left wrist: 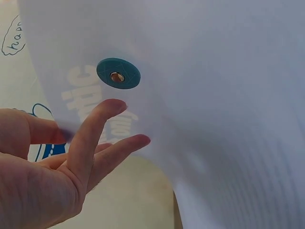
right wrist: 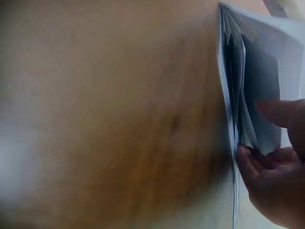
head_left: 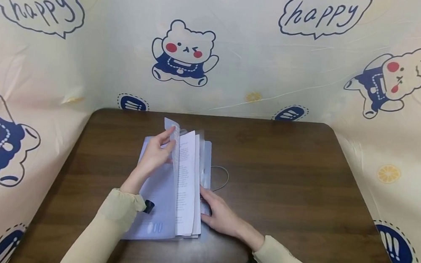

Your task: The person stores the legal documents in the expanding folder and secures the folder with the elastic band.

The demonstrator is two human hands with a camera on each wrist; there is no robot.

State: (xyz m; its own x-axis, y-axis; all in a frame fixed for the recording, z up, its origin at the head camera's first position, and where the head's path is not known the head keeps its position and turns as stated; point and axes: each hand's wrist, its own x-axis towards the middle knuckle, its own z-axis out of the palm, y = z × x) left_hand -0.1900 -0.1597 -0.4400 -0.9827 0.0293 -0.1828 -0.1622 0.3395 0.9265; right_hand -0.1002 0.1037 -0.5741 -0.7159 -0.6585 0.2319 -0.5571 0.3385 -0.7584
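A translucent blue document folder (head_left: pixel 154 223) lies open on the table with printed sheets of paper (head_left: pixel 186 184) inside. My left hand (head_left: pixel 157 149) holds the raised cover flap (head_left: pixel 171 124) near its upper corner. In the left wrist view, a teal round button (left wrist: pixel 118 73) with a metal centre sits on the flap just above the fingertips. My right hand (head_left: pixel 221 213) grips the right edge of the paper stack, its thumb on one side and curled fingers on the other. The right wrist view shows the stack (right wrist: pixel 233 86) edge-on, its layers slightly fanned.
A thin cord (head_left: pixel 227 177) loops out from the folder's right side onto the brown wooden table (head_left: pixel 287 168). A printed cloth backdrop (head_left: pixel 240 58) with cartoon bears surrounds the table's back and sides. Small black devices (head_left: pixel 148 206) sit at both sleeve cuffs.
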